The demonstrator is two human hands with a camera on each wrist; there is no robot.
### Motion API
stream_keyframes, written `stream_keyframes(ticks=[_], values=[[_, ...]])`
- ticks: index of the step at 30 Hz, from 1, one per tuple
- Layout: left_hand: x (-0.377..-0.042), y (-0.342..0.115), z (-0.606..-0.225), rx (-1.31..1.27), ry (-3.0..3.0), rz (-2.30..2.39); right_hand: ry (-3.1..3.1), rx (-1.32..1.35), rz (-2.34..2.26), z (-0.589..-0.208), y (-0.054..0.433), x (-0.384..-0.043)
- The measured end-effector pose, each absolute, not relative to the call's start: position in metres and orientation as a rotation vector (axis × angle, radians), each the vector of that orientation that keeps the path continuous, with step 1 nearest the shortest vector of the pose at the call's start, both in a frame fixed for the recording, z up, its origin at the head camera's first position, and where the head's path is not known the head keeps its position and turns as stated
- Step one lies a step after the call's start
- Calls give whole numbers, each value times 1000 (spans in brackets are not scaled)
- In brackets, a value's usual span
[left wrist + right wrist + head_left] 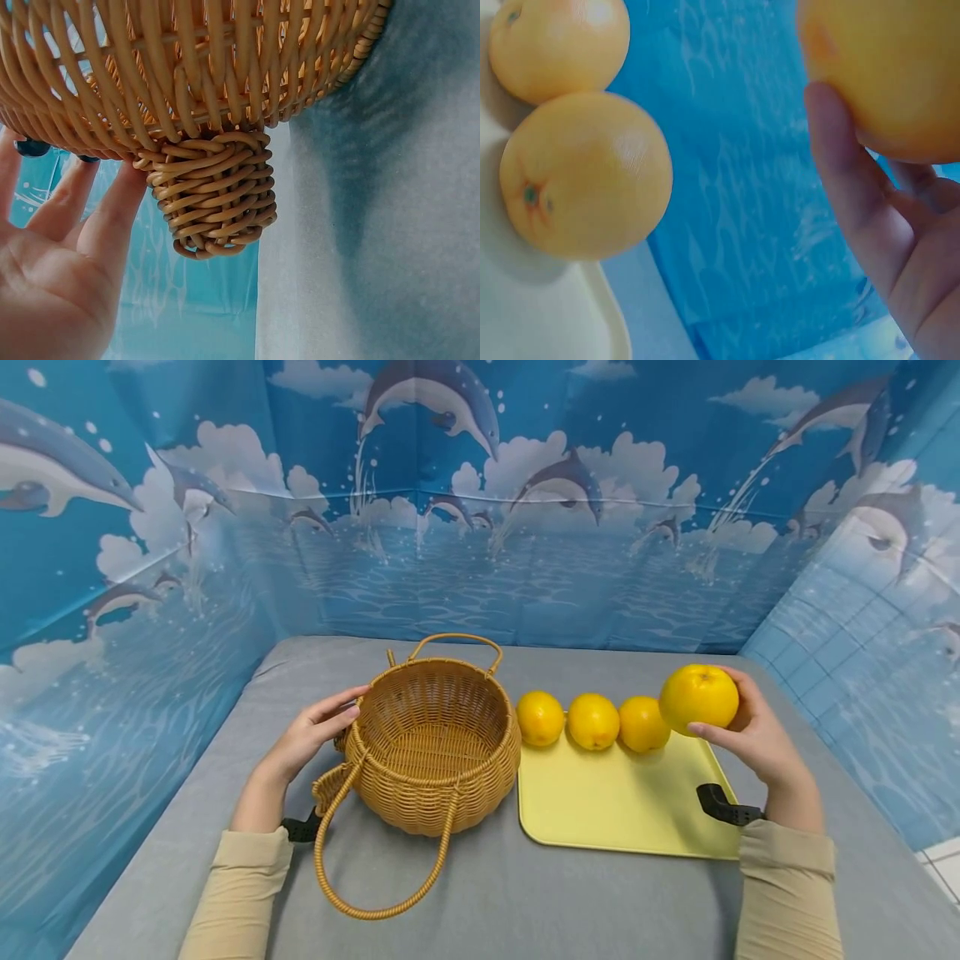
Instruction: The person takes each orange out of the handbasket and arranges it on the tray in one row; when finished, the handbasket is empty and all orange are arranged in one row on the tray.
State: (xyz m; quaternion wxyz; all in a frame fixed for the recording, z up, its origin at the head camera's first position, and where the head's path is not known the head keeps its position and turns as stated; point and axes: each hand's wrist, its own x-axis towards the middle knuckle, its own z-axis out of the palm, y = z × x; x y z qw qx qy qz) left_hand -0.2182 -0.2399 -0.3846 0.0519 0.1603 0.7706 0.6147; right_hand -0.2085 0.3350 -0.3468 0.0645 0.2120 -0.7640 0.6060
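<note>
My right hand (765,743) holds a yellow-orange orange (697,697) in the air above the far right corner of a yellow tray (622,802), thumb on the near side. The right wrist view shows this fruit at the upper right, partly cut off by the frame. Three more oranges (592,721) sit in a row along the tray's far edge. To their left stands a round wicker basket (435,802), its open inside showing nothing but woven floor. Fairly straight fingers of my left hand (307,739) rest against the basket's left rim.
One basket handle (378,913) lies folded toward me over the grey cloth surface (525,902); the other handle (457,636) stands at the back. A small woven piece (214,195) juts from the basket's left side. Blue dolphin-print curtains (465,568) enclose the surface.
</note>
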Motion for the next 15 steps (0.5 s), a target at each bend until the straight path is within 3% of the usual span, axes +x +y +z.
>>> stream_keyframes(ticks=[15], values=[[-220, -241, -386, 504, 2368, 1852, -2254, 534, 1985, -368, 358, -217]])
